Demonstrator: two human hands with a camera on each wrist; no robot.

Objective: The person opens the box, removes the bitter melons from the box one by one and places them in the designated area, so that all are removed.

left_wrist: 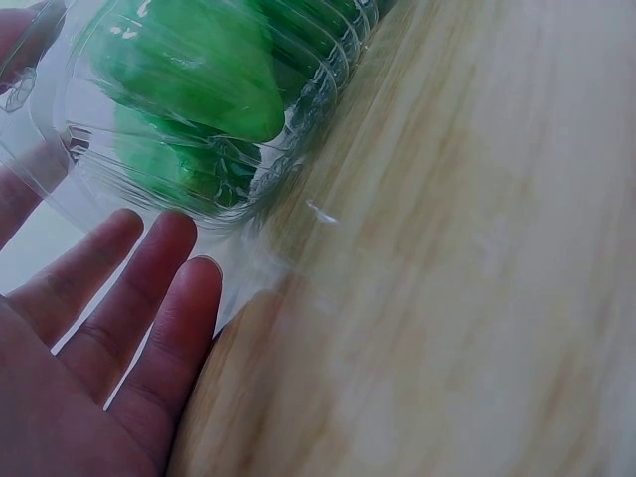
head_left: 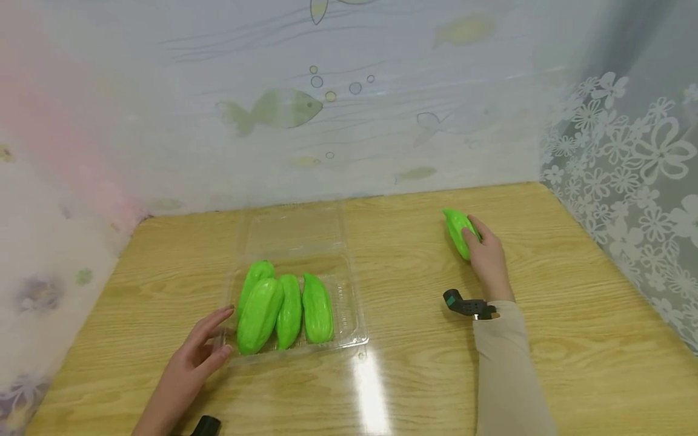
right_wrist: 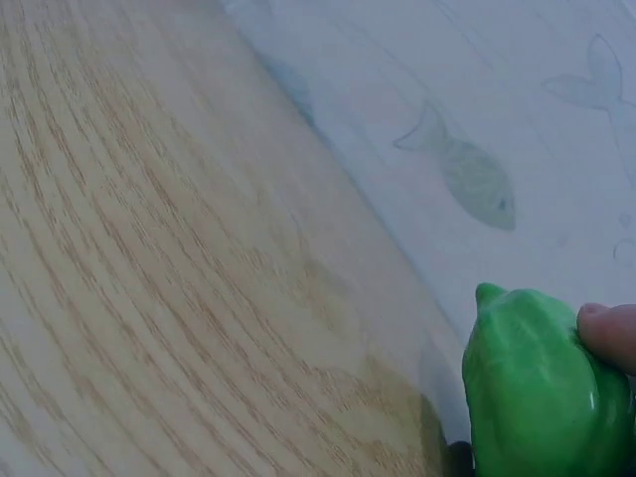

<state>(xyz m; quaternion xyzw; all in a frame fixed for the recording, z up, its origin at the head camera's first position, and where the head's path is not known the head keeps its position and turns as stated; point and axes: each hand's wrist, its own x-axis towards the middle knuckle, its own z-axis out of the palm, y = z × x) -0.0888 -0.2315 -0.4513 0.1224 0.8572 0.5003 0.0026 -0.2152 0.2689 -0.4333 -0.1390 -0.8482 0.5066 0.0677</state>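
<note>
A clear plastic clamshell box [head_left: 349,330] lies on the table with its lid [head_left: 294,230] folded back toward the wall. Inside it are several bright green, ridged, gourd-shaped pieces [head_left: 317,309], one leaning over another. My left hand [head_left: 188,363] is at the box's left side, thumb and fingers spread around its near corner. In the left wrist view, three fingers [left_wrist: 129,318] extend fairly straight below the box wall. Off to the right, my right hand [head_left: 488,257] grips another green gourd-shaped piece [head_left: 458,233], its tip pointing away. The right wrist view shows a fingertip [right_wrist: 608,333] pressing its side.
The wood-grain table [head_left: 403,290] meets a wall covering with printed fish [head_left: 286,109] at the back. A flower-patterned sheet [head_left: 627,151] borders the right side, and a pale patterned covering [head_left: 49,242] the left. A black camera mount [head_left: 463,304] sits at the right wrist.
</note>
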